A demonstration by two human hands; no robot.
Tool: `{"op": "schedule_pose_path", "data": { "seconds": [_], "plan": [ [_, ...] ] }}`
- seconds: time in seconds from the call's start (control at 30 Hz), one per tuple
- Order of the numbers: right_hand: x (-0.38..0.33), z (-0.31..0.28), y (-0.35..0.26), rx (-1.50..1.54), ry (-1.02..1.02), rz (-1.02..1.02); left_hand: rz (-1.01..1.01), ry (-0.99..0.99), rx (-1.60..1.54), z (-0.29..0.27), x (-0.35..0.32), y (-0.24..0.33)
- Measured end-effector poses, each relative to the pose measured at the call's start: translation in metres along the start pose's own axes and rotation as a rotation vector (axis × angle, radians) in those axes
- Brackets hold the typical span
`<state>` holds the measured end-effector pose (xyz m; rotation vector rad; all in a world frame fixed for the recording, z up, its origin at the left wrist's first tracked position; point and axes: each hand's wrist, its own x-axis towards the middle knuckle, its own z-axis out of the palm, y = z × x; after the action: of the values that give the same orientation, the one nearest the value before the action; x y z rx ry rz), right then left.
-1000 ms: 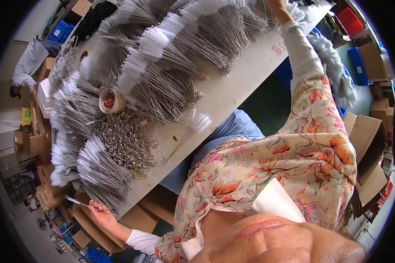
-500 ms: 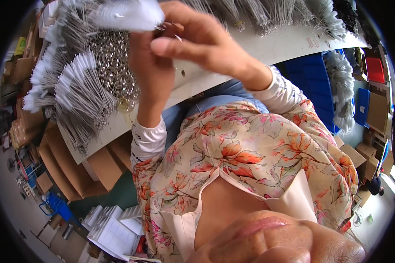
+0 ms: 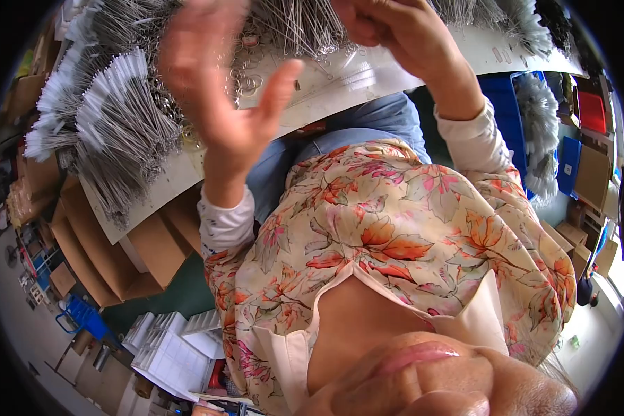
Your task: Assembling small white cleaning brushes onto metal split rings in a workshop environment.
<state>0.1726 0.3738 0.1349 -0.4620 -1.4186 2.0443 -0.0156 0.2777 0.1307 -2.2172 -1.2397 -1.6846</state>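
My left hand [image 3: 218,97] is raised over the table, smeared by motion, its thumb spread away from the stretched fingers. Nothing shows in it. Below and around it lie shiny metal rings [image 3: 251,82]. At the top edge, my right hand [image 3: 402,31] has its fingers curled in; the frame cuts part of it off, so what it holds, if anything, is hidden. Between the hands rests a bundle of thin wire stems [image 3: 301,28]. Left of my left hand is a heap of wire-handled brushes [image 3: 121,104] with white bristle ends.
The white table [image 3: 388,69] runs across the top, with more wire brushes [image 3: 527,31] along its far right. A blue bin [image 3: 503,104] with white-bristled brushes [image 3: 537,132] stands at the right. Open cardboard boxes [image 3: 142,256] sit below the table's left corner.
My hands have come apart: the right one moved right, while the left spread its thumb. The blurred white bunch that was at my left hand no longer shows there.
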Motion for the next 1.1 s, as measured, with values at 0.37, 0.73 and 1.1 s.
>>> {"op": "schedule_pose_path", "data": {
  "seconds": [0.37, 0.73, 1.1],
  "plan": [
    [-0.026, 0.033, 0.009, -0.469, -0.219, 0.168, -0.389, -0.291, -0.367, -0.012, -0.031, 0.008],
    [-0.054, 0.006, 0.014, -0.426, -0.412, 0.578, -0.37, -0.435, -0.522, 0.008, -0.067, 0.041],
    [-0.067, -0.01, 0.064, -1.048, 0.093, -0.078, -0.701, -0.452, 0.414, -0.023, -0.141, -0.003]
  ]
}}
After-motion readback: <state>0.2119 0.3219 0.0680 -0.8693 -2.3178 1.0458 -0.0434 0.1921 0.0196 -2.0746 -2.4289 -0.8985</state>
